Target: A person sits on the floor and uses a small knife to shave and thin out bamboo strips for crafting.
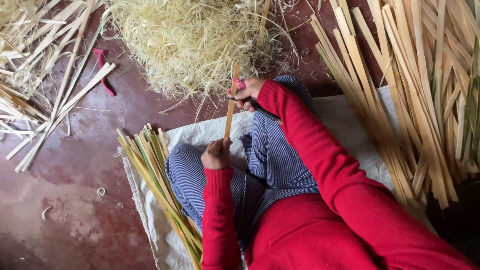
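A: We are sitting cross-legged on the pale woven cloth mat [345, 125], working one thin pale bamboo strip [230, 107]. Our left hand [216, 154] is closing round the strip's near end, fingers curled tight, holding it above our lap over the mat.

B: And our right hand [247, 93] is gripping the dark-bladed knife with the pink-wrapped handle [250, 100], fingers wrapped shut, pressing the blade across the strip near its far end, just past the mat's far edge.

A: So we are judging this as the shaving or splitting step: the blade is meeting the strip, and the strip is standing almost straight away from us.

B: The next move is probably asking for a steady pull with the left hand while the right is keeping the blade angle shallow, so the slat is thinning evenly rather than snapping.

A: Beyond the mat's far edge the big heap of pale curly bamboo shavings [195, 42] is lying on the dark red floor [75, 200].

B: On the mat's left edge a bundle of greenish-yellow bamboo slats [155, 175] is resting; along its right side, a larger stack of tan bamboo slats [410, 95] is spreading. Left of the mat, loose slats [55, 105] are lying near a small red cloth scrap [103, 70].
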